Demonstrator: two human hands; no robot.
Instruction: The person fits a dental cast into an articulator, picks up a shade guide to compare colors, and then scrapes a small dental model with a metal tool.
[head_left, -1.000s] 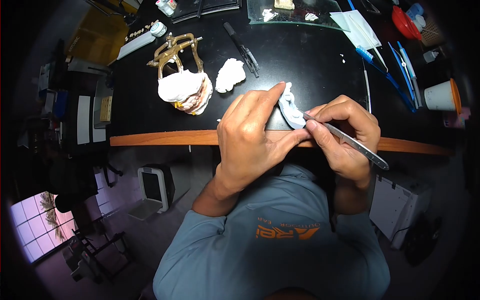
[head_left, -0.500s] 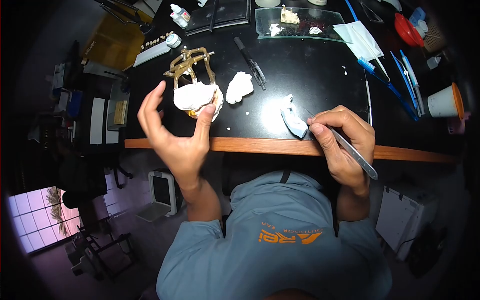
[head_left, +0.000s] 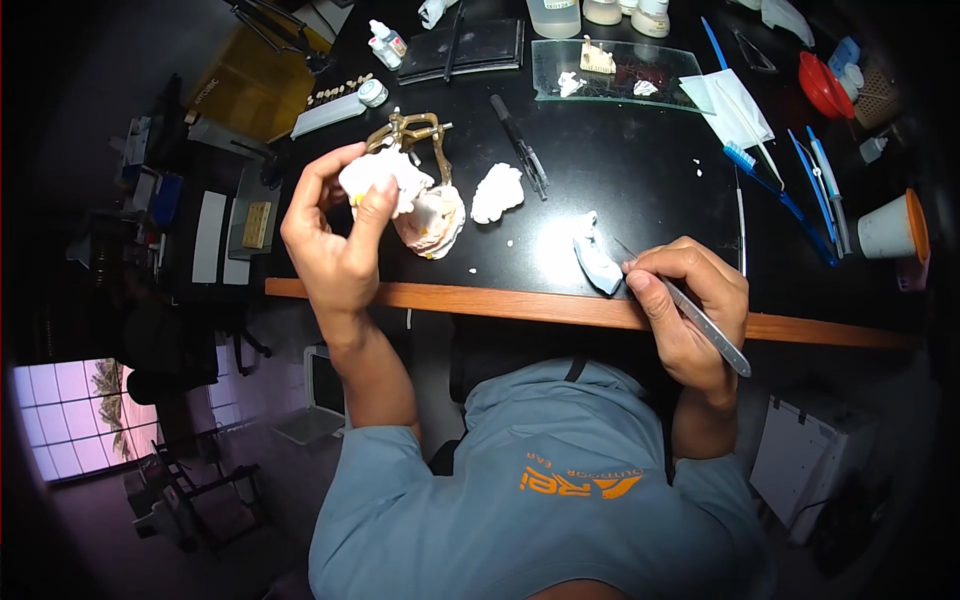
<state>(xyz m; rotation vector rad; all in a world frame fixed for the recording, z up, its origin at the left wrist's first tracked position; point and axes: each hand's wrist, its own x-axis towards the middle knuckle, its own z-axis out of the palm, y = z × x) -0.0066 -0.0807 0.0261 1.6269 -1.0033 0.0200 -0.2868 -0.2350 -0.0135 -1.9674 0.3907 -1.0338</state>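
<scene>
My left hand (head_left: pixel 340 225) grips the upper white plaster cast (head_left: pixel 385 178) of a brass-coloured articulator (head_left: pixel 442 150), thumb in front and fingers behind. That cast is tilted up off the lower cast (head_left: pixel 432 225), whose inner face shows. My right hand (head_left: pixel 700 310) is closed around a slim metal instrument (head_left: pixel 708 330), its thin tip pointing left. Near that tip a pale blue and white curved piece (head_left: pixel 596 260) lies on the black table. Right of the articulator sits a loose white plaster lump (head_left: pixel 497 193).
Behind are a black pen (head_left: pixel 520 150), a glass slab (head_left: pixel 620 75) and a dark case (head_left: pixel 465 50). On the right are a blue brush (head_left: pixel 780 190), an orange-rimmed cup (head_left: pixel 890 230) and a red bowl (head_left: pixel 822 85). A wooden edge (head_left: pixel 500 303) fronts the black table.
My left hand has closed on the upper cast and raised it, opening the articulator and exposing the lower cast. The view has shifted slightly; my right hand keeps its hold on the instrument.
</scene>
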